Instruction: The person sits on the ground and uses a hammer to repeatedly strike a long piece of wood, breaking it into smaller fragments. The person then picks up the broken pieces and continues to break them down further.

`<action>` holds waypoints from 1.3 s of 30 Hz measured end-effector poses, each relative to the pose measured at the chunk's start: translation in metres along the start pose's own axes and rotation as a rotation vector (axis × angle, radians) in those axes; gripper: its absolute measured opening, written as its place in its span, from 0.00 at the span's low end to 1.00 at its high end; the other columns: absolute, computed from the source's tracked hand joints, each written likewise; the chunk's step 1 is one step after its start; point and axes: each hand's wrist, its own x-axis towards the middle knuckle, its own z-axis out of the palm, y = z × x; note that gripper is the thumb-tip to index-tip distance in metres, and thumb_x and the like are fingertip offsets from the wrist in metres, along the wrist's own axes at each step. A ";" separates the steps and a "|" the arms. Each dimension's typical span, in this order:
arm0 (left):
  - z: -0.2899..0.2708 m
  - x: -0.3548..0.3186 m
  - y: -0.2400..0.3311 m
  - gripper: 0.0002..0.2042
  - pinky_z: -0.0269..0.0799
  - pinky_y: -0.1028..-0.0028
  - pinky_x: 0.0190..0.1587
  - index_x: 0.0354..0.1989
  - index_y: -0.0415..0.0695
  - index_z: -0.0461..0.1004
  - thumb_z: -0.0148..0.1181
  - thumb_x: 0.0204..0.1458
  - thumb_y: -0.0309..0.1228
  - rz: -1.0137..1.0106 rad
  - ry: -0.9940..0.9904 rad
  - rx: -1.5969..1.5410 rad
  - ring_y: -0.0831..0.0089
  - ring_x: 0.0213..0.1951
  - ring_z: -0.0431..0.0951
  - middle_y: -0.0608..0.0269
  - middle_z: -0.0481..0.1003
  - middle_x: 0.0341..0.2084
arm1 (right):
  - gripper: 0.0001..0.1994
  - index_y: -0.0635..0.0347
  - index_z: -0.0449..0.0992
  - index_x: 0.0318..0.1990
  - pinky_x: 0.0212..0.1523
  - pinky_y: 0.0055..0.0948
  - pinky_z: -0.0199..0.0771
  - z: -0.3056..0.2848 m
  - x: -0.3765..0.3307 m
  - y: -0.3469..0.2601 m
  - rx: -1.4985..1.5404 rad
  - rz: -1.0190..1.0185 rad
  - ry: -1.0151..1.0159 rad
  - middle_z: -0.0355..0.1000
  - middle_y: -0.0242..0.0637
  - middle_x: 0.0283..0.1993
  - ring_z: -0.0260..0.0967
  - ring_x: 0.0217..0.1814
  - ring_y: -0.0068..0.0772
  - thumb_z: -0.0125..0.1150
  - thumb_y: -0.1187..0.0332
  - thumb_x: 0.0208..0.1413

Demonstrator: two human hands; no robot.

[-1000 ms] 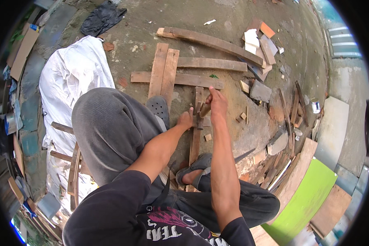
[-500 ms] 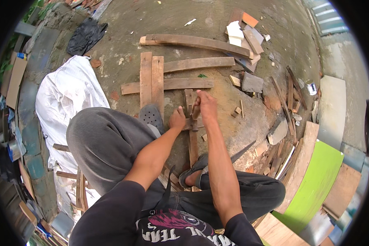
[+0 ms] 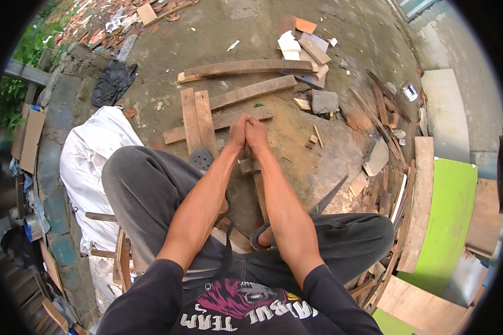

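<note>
My left hand [image 3: 237, 134] and my right hand [image 3: 256, 135] are side by side and touching, both closed, over the near edge of a flat plank [image 3: 179, 134]. Whatever they grip is hidden beneath the fingers. Just below them a short wooden piece [image 3: 248, 166] lies across a narrow wooden strip [image 3: 260, 195] that runs back toward my body. My forearms cover part of this wood. Two short boards [image 3: 198, 120] lie side by side to the left of my hands, near my grey clog [image 3: 200, 159].
Beyond the hands lie two longer beams [image 3: 246, 68]. Scrap pieces and a grey stone block [image 3: 324, 102] are at the far right. A green board [image 3: 444, 223] and loose timber line the right side. A white sack [image 3: 98, 156] and a black plastic bag [image 3: 113, 82] are at left.
Earlier my right hand held a hammer upright over the crossed wood, with the left hand beside it. Both hands have since moved away from me and come together. The view has shifted.
</note>
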 end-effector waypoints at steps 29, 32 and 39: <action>0.019 -0.032 -0.026 0.16 0.60 0.74 0.27 0.23 0.43 0.70 0.65 0.56 0.41 -0.069 0.085 0.400 0.83 0.24 0.62 0.76 0.66 0.19 | 0.27 0.47 0.63 0.65 0.66 0.54 0.55 -0.013 0.229 0.111 -1.443 -0.659 -0.065 0.65 0.45 0.64 0.62 0.64 0.49 0.55 0.67 0.57; 0.016 -0.031 -0.032 0.16 0.59 0.74 0.27 0.23 0.43 0.70 0.64 0.56 0.39 -0.084 0.054 0.353 0.84 0.24 0.62 0.76 0.65 0.18 | 0.25 0.48 0.64 0.65 0.70 0.53 0.51 -0.014 0.250 0.119 -1.549 -0.634 -0.192 0.65 0.44 0.64 0.61 0.65 0.48 0.52 0.70 0.58; 0.004 -0.034 -0.048 0.13 0.67 0.73 0.34 0.37 0.39 0.76 0.64 0.56 0.38 -0.108 0.041 0.373 0.81 0.31 0.71 0.68 0.75 0.27 | 0.26 0.60 0.67 0.53 0.60 0.48 0.66 -0.066 0.225 0.074 -1.525 -0.471 -0.551 0.66 0.50 0.57 0.67 0.59 0.49 0.65 0.60 0.48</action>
